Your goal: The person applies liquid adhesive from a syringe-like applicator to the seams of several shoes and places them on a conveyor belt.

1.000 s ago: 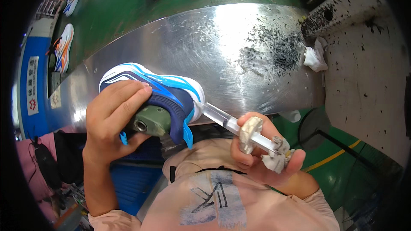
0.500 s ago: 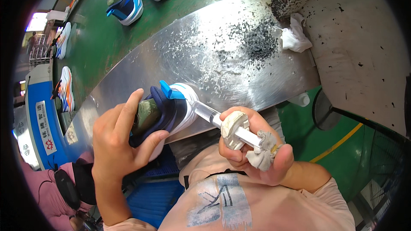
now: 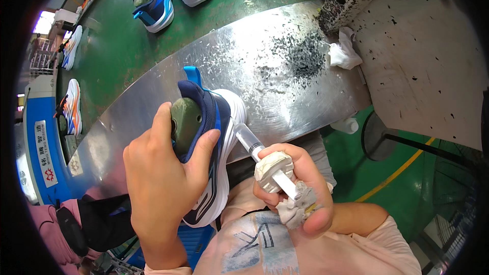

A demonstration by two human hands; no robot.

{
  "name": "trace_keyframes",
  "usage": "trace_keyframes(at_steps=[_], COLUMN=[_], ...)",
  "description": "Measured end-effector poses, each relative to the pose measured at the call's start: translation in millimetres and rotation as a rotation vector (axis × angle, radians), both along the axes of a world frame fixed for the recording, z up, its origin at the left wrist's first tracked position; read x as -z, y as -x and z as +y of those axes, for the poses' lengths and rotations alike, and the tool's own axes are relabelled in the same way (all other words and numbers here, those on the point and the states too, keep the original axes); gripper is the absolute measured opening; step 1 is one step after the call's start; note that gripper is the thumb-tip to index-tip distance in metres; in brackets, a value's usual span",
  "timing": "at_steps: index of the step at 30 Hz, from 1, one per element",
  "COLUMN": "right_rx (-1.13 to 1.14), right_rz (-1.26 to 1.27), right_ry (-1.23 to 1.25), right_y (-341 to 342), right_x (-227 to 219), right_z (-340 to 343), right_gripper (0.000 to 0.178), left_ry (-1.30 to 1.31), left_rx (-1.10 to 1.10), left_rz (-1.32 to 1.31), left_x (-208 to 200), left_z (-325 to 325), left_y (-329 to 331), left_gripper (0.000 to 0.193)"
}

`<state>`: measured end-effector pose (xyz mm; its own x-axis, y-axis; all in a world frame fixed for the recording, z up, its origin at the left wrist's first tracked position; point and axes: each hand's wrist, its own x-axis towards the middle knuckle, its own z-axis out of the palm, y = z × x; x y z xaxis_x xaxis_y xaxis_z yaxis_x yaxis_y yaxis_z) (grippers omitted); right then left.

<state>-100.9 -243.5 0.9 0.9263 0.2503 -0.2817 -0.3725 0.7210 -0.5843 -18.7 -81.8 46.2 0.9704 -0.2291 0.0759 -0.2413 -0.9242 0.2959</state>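
My left hand (image 3: 165, 173) is closed around a navy and blue running shoe (image 3: 220, 122) with a white sole and a light blue heel loop. A green shoe last (image 3: 186, 122) fills its opening. In my right hand (image 3: 300, 186) is a clear syringe (image 3: 248, 139), its barrel wrapped in a whitish pad and its plunger end in grey cloth. The syringe tip meets the shoe's side around where the upper joins the white sole. Whether anything is coming out of the tip is too small to make out.
Beneath the shoe lies a metal plate (image 3: 198, 53) scattered with black and white crumbs. A crumpled white tissue (image 3: 345, 51) rests at its right. Other blue shoes (image 3: 154, 2) and orange-trimmed white ones (image 3: 73, 107) stand on the green surface. A person in pink (image 3: 48, 229) is at lower left.
The shoe has turned in my left hand, so its side and sole now face the syringe. My right hand has shifted slightly left and down with the syringe.
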Motion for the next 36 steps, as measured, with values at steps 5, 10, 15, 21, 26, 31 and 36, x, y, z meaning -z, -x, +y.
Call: trace_keyframes(at_steps=[5, 10, 15, 21, 26, 31, 36], right_rx=[-0.05, -0.061, 0.071, -0.129, -0.637, -0.814, -0.922], right_rz=[-0.201, -0.181, -0.082, 0.239, 0.254, 0.067, -0.013], right_ry=[-0.072, 0.003, -0.144, -0.411, -0.27, 0.187, 0.412], right_y=[15, 26, 5, -67, -120, -128, -118], right_x=[9, 2, 19, 31, -4, -42, -69], right_z=[4, 12, -8, -6, 54, 88, 94], right_gripper=[0.101, 0.099, 0.105, 0.074, 0.087, 0.103, 0.114], left_ry=[0.015, 0.027, 0.279, 0.197, 0.137, 0.202, 0.161], left_rx=[-0.036, -0.042, -0.085, 0.457, 0.483, 0.263, 0.152], left_rz=[0.029, 0.031, -0.018, -0.079, -0.356, -0.541, -0.555], left_x=[-2, 1, 5, 3, 27, 57, 71], left_z=[-1, 5, 14, 66, 126, 129, 122], left_y=[0, -1, 18, 21, 37, 77, 95], left_gripper=[0.04, 0.041, 0.057, 0.048, 0.024, 0.024, 0.025])
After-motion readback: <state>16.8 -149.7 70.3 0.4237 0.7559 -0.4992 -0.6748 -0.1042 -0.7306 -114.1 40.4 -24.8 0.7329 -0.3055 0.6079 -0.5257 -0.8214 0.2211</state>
